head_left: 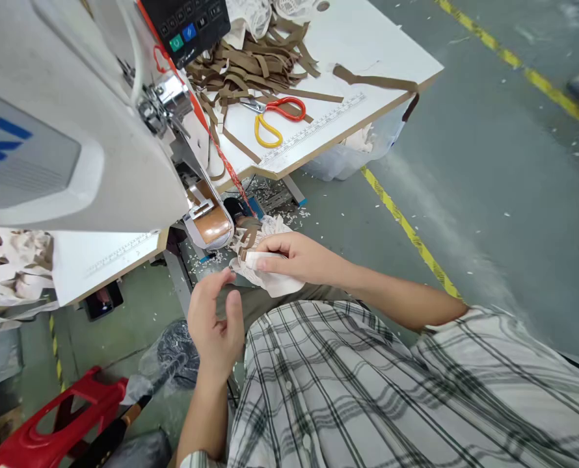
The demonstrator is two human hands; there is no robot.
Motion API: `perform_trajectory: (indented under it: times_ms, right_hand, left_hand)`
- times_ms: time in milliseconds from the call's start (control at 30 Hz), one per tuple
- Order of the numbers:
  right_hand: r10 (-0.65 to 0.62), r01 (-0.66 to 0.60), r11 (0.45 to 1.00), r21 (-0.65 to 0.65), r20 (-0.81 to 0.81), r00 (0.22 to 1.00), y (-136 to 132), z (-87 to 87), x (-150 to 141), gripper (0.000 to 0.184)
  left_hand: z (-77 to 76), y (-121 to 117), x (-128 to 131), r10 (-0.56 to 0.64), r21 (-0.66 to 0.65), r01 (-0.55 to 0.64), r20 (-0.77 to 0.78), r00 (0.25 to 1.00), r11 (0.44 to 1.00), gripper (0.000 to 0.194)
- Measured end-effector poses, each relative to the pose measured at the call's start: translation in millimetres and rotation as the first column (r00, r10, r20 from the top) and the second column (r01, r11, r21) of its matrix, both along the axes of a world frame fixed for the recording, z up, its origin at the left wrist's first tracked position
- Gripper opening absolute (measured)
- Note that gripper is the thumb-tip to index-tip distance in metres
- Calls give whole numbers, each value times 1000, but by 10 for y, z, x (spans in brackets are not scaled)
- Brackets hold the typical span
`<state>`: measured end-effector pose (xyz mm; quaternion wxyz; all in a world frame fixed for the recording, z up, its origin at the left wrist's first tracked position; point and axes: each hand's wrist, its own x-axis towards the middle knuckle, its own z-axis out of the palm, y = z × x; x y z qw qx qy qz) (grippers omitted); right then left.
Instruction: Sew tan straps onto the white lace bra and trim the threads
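Note:
My right hand (pixel 306 260) is closed around a cream lace garment piece (pixel 282 284) with a brown strip on it. The piece hangs over my lap, just in front of the sewing machine's rounded arm end (pixel 212 224). Part of the cloth is folded up white between my thumb and fingers. To its left, my left hand (pixel 216 322) is open with thumb and fingers apart, holding nothing. Its fingertips are close to the garment's left edge; I cannot tell whether they touch it.
The sewing machine head (pixel 104 156) rises at upper left. Scissors with red and yellow handles (pixel 269 123) lie on the white table (pixel 367 39) beside brown strips (pixel 255 65). More cream pieces (pixel 13 273) sit at left. A red plastic stool (pixel 50 429) stands on the floor.

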<state>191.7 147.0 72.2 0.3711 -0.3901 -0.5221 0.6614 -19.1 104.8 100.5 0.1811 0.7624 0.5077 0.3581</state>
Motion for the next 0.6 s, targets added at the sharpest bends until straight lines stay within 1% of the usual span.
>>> perform_trajectory:
  times_ms: [67,133,233,300,333,400,433,467,500,533,600]
  right_hand:
    - [34,-36,999,29,45,998,-10,15,16,37]
    - [70,-75,996,51,91,993,-15,35,30,34]
    - [117,-135,986,97,172,978,-21,72,52,28]
    - [129,-171,970,171,235,963,-34,98,65,24]
    - [124,-187,958,218,271,955,-45,109,70,21]
    - [92,-209,922,325,342,935,-76,116,76,15]
    - [56,-214,892,398,374,926,-95,110,76,13]
    - [-5,-210,847,488,401,916,-115,96,75,11]
    - [-85,-197,784,589,417,905,-135,74,72,11]
    - [-173,-186,700,690,416,893,-153,47,66,11]
    - [-321,-166,514,842,368,873,-182,-16,49,13]
  left_hand:
    - [76,84,3,-117,-23,118,27,993,993,37]
    - [127,158,11,-224,-98,224,14,974,970,45]
    - [136,240,1,-337,-192,327,-20,941,925,51]
    - [104,269,-21,-368,-199,354,-36,929,914,48]
    - [82,276,-35,-370,-196,355,-45,928,914,44]
    - [34,276,-61,-362,-179,346,-65,930,921,28]
    - [9,273,-72,-361,-156,346,-77,930,925,19]
    - [-16,267,-80,-363,-108,353,-93,927,929,12]
    - [-41,261,-86,-370,-29,370,-114,922,929,11]
    - [-65,254,-89,-379,72,391,-142,914,917,13]
    - [-111,239,-86,-384,285,429,-202,901,857,18]
